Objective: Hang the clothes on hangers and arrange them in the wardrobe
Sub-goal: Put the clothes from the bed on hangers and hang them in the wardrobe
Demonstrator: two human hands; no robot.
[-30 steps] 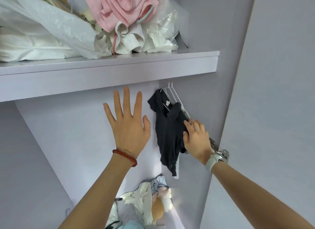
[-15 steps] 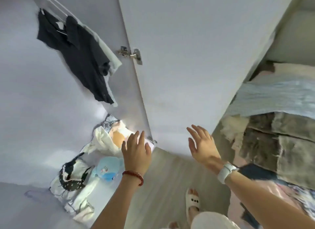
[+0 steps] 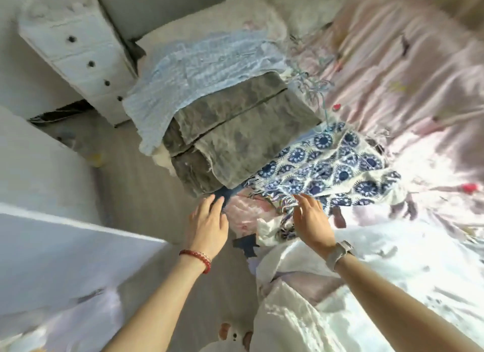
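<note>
the view has swung off the wardrobe, where a second ago the right hand was at a black top already on the rail, and now looks down on the bed (image 3: 419, 94) and its heap of clothes. that garment reads as hung, so the next one is being fetched. both hands reach out over the bed's near corner and neither grasps anything: the left hand (image 3: 208, 223) is loose-fingered, its tips at a dark blue cloth (image 3: 225, 193) that pokes from under the grey folded blanket (image 3: 235, 139); the right hand (image 3: 311, 220) is flat and relaxed, fingers over the fringe of the blue patterned garment (image 3: 327, 165), whether touching cannot be told through the blur. that patterned piece lies just beside the blanket, with a pale blue cloth (image 3: 199, 71) draped over the blanket's far side. the hangers are hard to make out; a thin tangle near the pale cloth may be some. likely next move: pinch up one piece, probably the patterned one.
</note>
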